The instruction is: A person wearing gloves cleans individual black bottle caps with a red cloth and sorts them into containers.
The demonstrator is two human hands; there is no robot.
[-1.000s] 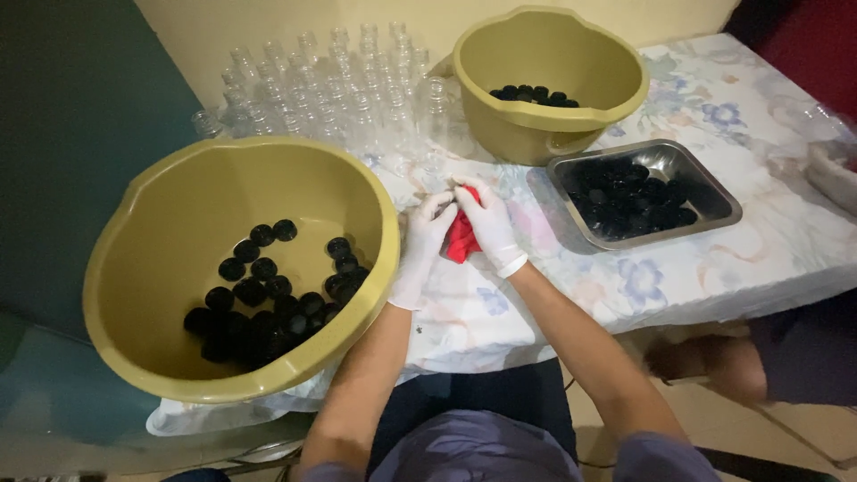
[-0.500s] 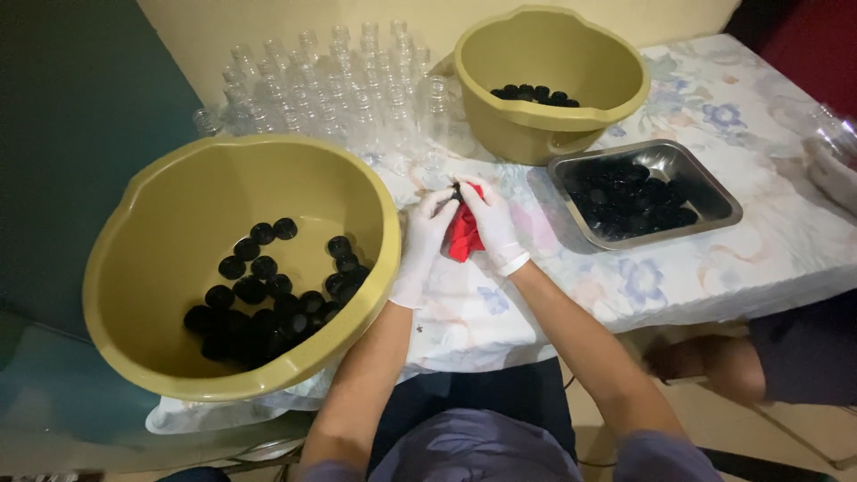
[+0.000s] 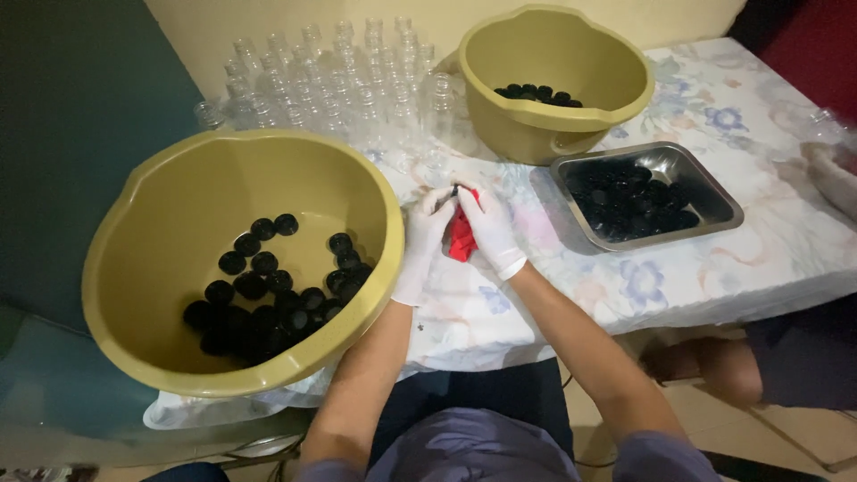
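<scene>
Both hands wore white gloves. The left hand [image 3: 421, 241] and the right hand [image 3: 489, 228] met above the floral tablecloth [image 3: 714, 259], fingers closed together on a red cloth [image 3: 461, 239], with a small black cap [image 3: 455, 190] pinched at the fingertips. Left of the fingers stood the large yellow basin [image 3: 134, 268] holding black caps. Beyond the fingers stood clear plastic bottles [image 3: 330, 80]; right of them sat the steel tray [image 3: 714, 192] of caps.
</scene>
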